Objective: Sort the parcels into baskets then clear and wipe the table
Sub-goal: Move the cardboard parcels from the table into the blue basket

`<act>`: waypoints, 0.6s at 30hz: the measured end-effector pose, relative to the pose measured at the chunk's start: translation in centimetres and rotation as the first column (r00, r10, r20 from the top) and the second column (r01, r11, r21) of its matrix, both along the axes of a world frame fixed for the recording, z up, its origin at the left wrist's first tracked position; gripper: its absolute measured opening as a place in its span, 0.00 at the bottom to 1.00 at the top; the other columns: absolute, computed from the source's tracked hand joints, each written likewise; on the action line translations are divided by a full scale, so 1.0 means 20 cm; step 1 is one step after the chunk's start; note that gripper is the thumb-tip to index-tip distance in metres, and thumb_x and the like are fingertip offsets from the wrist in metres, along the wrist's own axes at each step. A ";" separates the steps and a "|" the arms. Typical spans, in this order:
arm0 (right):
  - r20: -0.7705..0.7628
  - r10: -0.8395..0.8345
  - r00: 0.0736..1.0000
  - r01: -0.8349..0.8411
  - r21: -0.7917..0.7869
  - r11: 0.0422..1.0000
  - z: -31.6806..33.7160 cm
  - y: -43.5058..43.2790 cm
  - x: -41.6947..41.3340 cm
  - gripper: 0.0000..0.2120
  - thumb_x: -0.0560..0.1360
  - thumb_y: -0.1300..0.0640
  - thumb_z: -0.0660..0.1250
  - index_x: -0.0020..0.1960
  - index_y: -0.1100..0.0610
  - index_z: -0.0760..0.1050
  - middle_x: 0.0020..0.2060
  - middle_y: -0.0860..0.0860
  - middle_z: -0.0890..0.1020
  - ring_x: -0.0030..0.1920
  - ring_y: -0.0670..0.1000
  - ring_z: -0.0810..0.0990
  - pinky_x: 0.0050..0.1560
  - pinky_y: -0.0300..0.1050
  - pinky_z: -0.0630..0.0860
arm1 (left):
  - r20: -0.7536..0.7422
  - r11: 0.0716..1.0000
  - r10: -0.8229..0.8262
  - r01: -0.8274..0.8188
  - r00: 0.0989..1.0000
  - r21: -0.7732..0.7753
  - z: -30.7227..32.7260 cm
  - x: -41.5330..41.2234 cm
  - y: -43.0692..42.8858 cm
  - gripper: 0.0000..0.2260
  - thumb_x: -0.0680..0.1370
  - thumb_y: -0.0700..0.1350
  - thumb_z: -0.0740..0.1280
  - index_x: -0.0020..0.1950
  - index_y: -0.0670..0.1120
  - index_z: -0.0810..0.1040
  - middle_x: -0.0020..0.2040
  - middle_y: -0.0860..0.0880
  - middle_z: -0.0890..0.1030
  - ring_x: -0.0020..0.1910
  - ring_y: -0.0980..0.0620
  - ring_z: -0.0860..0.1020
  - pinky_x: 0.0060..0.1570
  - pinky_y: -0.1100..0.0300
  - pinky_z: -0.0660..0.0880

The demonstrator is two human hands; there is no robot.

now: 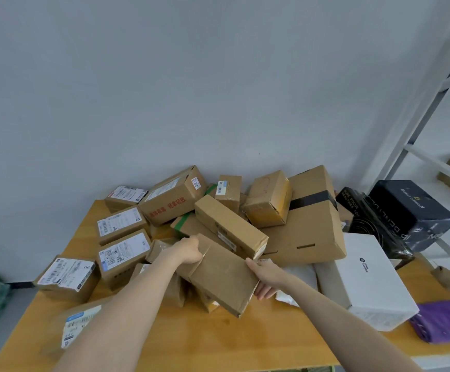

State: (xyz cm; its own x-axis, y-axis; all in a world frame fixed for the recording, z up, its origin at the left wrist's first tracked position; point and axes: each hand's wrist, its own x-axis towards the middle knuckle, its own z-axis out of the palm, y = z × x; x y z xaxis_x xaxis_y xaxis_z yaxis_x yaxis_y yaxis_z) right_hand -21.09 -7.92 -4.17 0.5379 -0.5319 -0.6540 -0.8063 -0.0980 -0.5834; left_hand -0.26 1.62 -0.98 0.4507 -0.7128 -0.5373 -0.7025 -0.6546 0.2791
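Pale wall backs a yellow tabletop heaped with cardboard parcels. At the pile's near edge a flat brown parcel is held in both hands: the left grip curls round its far corner, the right grip clasps its right edge. A long box seems to lean on it, though the overlap is unclear; lifting carelessly could drag that box off the heap.
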 end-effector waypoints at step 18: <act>0.358 -0.747 0.560 0.513 0.558 0.652 0.03 0.06 -0.48 0.26 0.79 0.43 0.60 0.72 0.54 0.59 0.68 0.55 0.66 0.64 0.62 0.69 0.46 0.62 0.79 | -0.870 0.487 0.321 -0.853 0.375 -0.188 0.13 -0.54 0.26 0.17 0.79 0.57 0.61 0.63 0.49 0.68 0.59 0.47 0.73 0.59 0.47 0.72 0.53 0.46 0.72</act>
